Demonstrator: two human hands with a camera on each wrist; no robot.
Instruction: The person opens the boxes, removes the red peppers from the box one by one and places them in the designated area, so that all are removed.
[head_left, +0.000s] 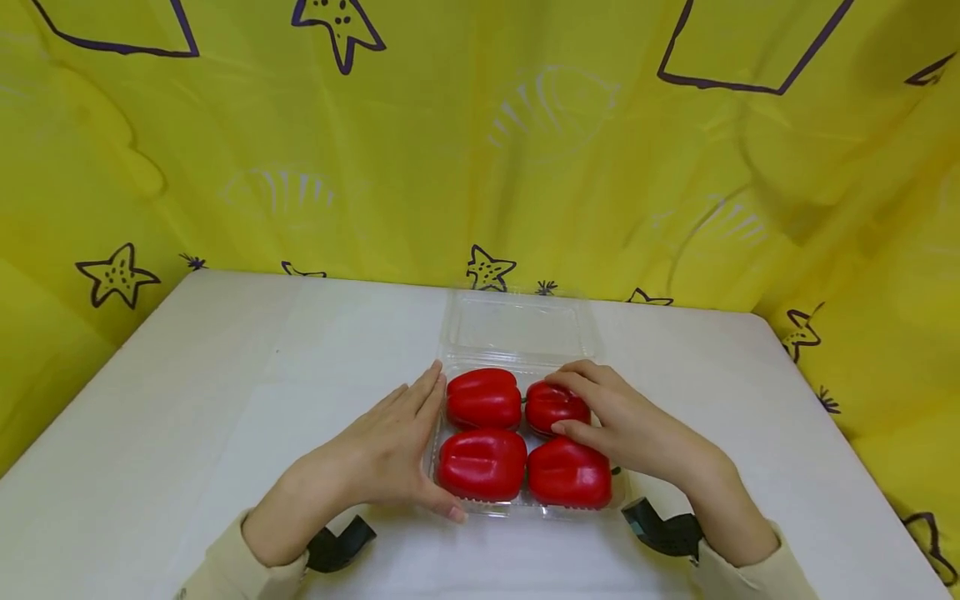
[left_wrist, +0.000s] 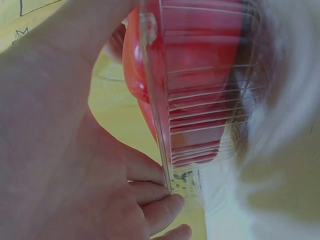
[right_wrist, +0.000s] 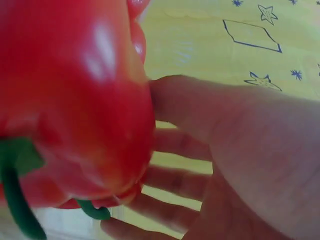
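Several red bell peppers sit in two rows in a clear plastic clamshell box (head_left: 491, 507). My right hand (head_left: 626, 421) grips the back right pepper (head_left: 546, 406), thumb on its near side and fingers over its far side. Just below that thumb lies the front right pepper (head_left: 570, 477). My left hand (head_left: 390, 446) rests along the box's left side, fingers fairly straight and thumb at the front left corner. In the left wrist view, its fingertips meet the rim beside the ribbed wall (left_wrist: 200, 107). Green stems (right_wrist: 22, 200) show in the right wrist view.
The box's clear lid (head_left: 521, 325) lies folded back on the far side. A white table (head_left: 337, 333) is under everything, with a yellow patterned curtain (head_left: 420, 167) behind it and at both sides. Black wrist mounts (head_left: 663, 529) sit near the table's front.
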